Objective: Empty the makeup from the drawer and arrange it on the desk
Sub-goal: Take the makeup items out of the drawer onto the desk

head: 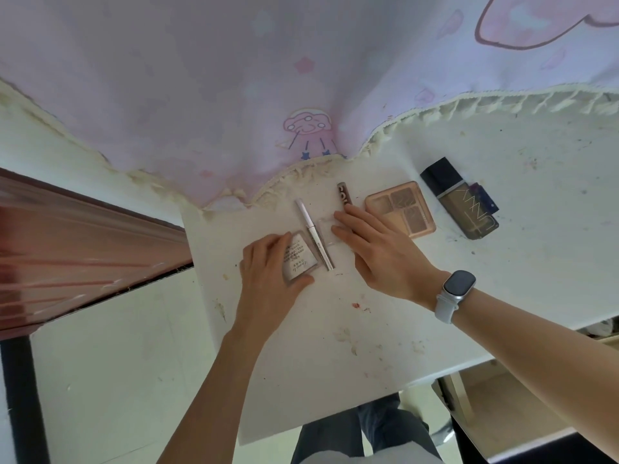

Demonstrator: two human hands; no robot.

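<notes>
Makeup lies in a row on the white desk (335,329). My left hand (268,272) grips a small square compact with a printed white label (299,259). Beside it lies a slim white pen-shaped tube (313,234). My right hand (378,249) rests flat, fingers spread, on a small clear case (326,231) and partly covers a brown tube (343,194). Further right lie an eyeshadow palette (402,209) and a foundation bottle with a black cap (460,199). The drawer is not clearly in view.
A pink and lilac printed curtain (268,78) with a fringed hem hangs over the desk's far side. A reddish-brown wooden piece (67,246) stands at the left. A smartwatch (455,293) sits on my right wrist. A small dark item (485,195) lies behind the bottle.
</notes>
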